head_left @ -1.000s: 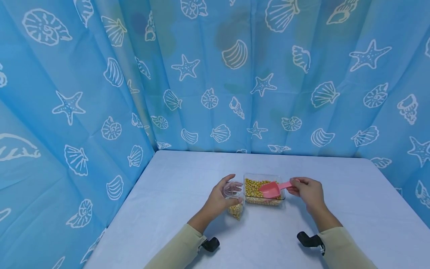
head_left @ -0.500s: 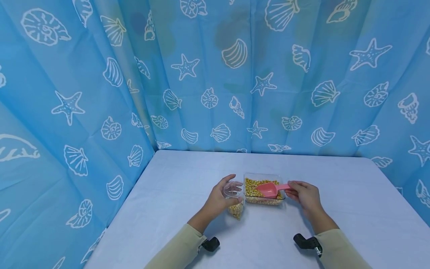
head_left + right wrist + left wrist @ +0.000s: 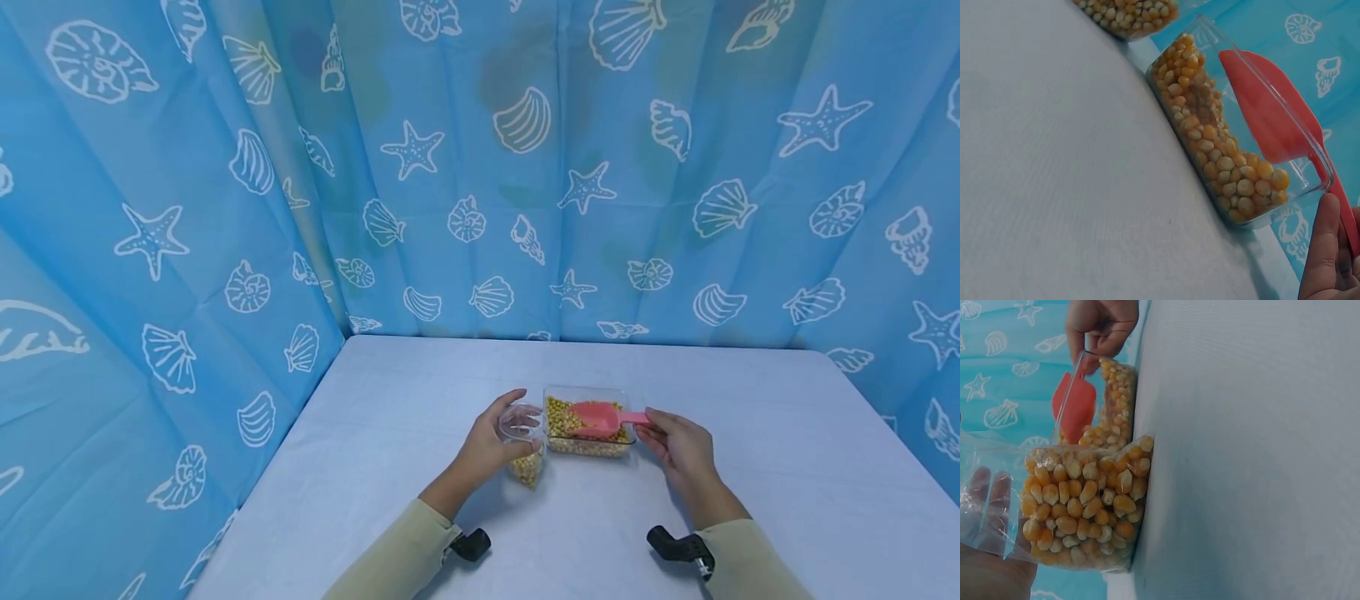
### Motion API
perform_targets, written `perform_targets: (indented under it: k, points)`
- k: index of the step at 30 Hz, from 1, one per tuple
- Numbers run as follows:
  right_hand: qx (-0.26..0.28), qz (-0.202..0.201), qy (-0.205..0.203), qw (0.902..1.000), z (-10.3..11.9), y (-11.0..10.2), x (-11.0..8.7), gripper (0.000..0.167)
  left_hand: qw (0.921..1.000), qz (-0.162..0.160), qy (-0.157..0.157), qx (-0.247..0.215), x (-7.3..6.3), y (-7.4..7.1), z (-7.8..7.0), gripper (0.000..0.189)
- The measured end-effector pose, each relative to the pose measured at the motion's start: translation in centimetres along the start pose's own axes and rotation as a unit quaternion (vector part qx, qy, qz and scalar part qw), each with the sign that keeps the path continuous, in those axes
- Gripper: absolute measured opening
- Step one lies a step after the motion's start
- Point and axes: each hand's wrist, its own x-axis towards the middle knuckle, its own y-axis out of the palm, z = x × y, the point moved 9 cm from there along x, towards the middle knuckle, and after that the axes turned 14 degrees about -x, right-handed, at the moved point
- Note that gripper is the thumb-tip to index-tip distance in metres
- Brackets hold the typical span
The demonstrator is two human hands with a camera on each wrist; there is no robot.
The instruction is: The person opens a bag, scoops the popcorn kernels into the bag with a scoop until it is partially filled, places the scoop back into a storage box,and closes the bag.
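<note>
My left hand (image 3: 487, 442) holds a clear plastic bag (image 3: 517, 423) by its wide top, thumb at the near side. Corn kernels (image 3: 1085, 503) fill the bag's lower part, which stands on the table. Right beside it is a clear rectangular container (image 3: 588, 450), partly filled with corn kernels (image 3: 1235, 172). A pink scoop (image 3: 596, 419) lies over the kernels inside the container, its handle across the right rim. The thumb and fingers of my right hand (image 3: 686, 446) pinch that handle. Whether the scoop carries kernels cannot be made out.
The white-covered table (image 3: 420, 400) runs up to a blue curtain (image 3: 480, 167) with seashell prints at the back and left. A black wrist mount (image 3: 471, 545) sticks out at the left sleeve, another mount (image 3: 678, 546) at the right.
My right hand has moved slightly left, and the scoop has shifted left and levelled over the kernels. The left hand and the bag have stayed in place.
</note>
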Motion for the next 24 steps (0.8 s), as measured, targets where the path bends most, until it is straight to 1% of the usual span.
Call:
perform_targets:
  k: [4, 8, 15, 20, 24]
  points:
    - [0.057, 0.011, 0.025, 0.9980, -0.3, 0.1, -0.1, 0.060, 1.0000, 0.002, 0.000, -0.007, 0.0, 0.0, 0.0, 0.079]
    - [0.082, 0.016, 0.029, 0.9960, 0.0, 0.1, -0.2, 0.052, 1.0000, 0.003, 0.001, -0.006, 0.0, 0.0, 0.1, 0.079]
    - [0.087, 0.013, 0.012, 0.9961, 1.7, -0.1, -0.7, 0.046, 1.0000, 0.006, 0.004, -0.006, 0.1, 0.1, 0.1, 0.077]
    - [0.084, 0.007, -0.011, 0.9964, 3.1, -0.1, -1.2, 0.037, 0.9998, 0.005, 0.006, -0.017, 0.0, 0.2, 0.1, 0.075]
    - [0.082, 0.005, -0.023, 0.9963, 4.2, 0.2, -1.7, 0.039, 0.9999, -0.011, -0.011, -0.006, 0.0, 0.1, 0.4, 0.073]
